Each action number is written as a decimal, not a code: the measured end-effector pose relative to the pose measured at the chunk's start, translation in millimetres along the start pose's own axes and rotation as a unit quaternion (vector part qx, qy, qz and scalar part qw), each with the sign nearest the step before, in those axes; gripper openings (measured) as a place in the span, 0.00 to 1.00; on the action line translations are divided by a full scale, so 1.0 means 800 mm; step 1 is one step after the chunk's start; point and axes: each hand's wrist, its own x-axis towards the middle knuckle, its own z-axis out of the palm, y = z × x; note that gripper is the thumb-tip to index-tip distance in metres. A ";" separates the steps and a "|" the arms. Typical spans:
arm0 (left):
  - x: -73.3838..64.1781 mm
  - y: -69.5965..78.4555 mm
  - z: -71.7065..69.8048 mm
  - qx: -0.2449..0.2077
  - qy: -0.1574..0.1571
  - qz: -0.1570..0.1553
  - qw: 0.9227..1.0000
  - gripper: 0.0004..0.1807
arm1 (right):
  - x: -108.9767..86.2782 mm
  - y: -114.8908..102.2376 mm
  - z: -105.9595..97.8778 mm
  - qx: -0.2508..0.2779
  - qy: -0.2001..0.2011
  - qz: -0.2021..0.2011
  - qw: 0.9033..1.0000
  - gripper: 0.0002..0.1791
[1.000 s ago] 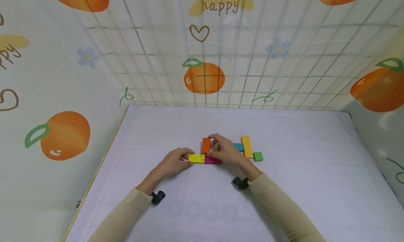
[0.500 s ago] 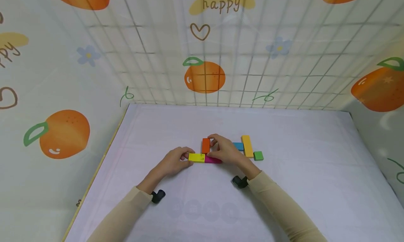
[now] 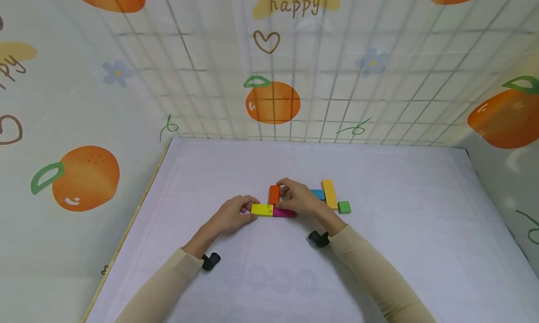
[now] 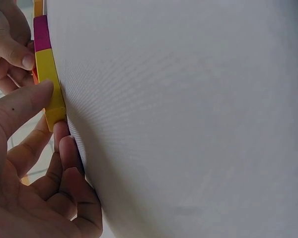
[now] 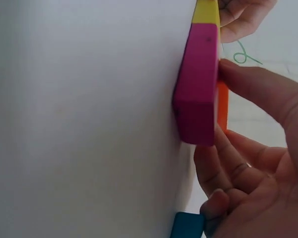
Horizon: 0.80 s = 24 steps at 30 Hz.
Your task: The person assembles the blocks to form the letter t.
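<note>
A white wall sheet (image 3: pixel 210 107) printed with oranges and "happy" backs the white tabletop (image 3: pixel 202 173), whose surface reaches well past six blocks left and right. Left hand (image 3: pixel 233 215) and right hand (image 3: pixel 300 199) each pinch one. One long amber block (image 3: pixel 330 194); one yellow rectangular block (image 3: pixel 262 210), in the left pinch, end to end with one magenta rectangular block (image 3: pixel 284 212); one red-orange rectangular block (image 3: pixel 274 194), in the right pinch, beyond their seam; one blue block (image 3: pixel 317 195); one green cube (image 3: pixel 344 207).

Sleeves: long, plain beige, same fabric on left sleeve (image 3: pixel 162 285) and right sleeve (image 3: pixel 379 276); right one creased toward its near end. Straight cuff edges. Left hand (image 3: pixel 229 215) and right hand (image 3: pixel 301 199) bare. Hardware: left wrist unit (image 3: pixel 211 261), right wrist unit (image 3: pixel 318 239), both small, black, stubby, round-ended, beside the cuffs.
</note>
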 end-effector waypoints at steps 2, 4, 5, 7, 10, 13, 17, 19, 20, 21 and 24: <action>0.000 0.000 0.000 -0.001 -0.001 -0.001 1.000 0.17 | 0.000 -0.001 0.000 0.001 -0.002 0.003 1.000 0.34; 0.001 -0.001 0.001 -0.001 -0.001 -0.002 1.000 0.17 | 0.000 -0.003 0.000 0.002 -0.002 0.005 1.000 0.34; 0.001 -0.001 0.001 -0.002 -0.001 -0.002 1.000 0.17 | 0.000 -0.003 0.000 0.002 -0.002 0.005 1.000 0.34; 0.000 -0.001 0.001 -0.003 0.000 -0.001 1.000 0.17 | 0.000 -0.004 -0.001 0.001 -0.001 0.005 1.000 0.34; 0.000 0.000 0.000 -0.004 0.001 0.002 1.000 0.17 | 0.000 -0.003 0.000 -0.003 -0.001 0.002 1.000 0.34; -0.001 0.002 -0.001 -0.004 0.000 0.005 1.000 0.17 | 0.001 -0.002 0.000 -0.009 -0.002 -0.004 1.000 0.34; -0.002 0.002 -0.002 -0.003 -0.002 0.008 1.000 0.17 | 0.000 -0.001 0.000 -0.014 -0.001 -0.007 1.000 0.34; -0.003 0.002 -0.002 -0.004 -0.003 0.009 1.000 0.17 | -0.001 -0.002 0.000 -0.013 0.001 -0.009 1.000 0.34; -0.002 0.002 -0.002 -0.004 -0.002 0.010 1.000 0.17 | -0.002 -0.003 -0.001 -0.013 0.003 -0.011 1.000 0.34; -0.002 0.002 -0.002 -0.005 -0.002 0.011 1.000 0.17 | -0.003 -0.004 -0.002 -0.012 0.005 -0.013 1.000 0.34; -0.002 0.001 -0.002 -0.007 -0.001 0.010 1.000 0.17 | -0.006 -0.007 -0.006 -0.011 0.017 -0.021 1.000 0.34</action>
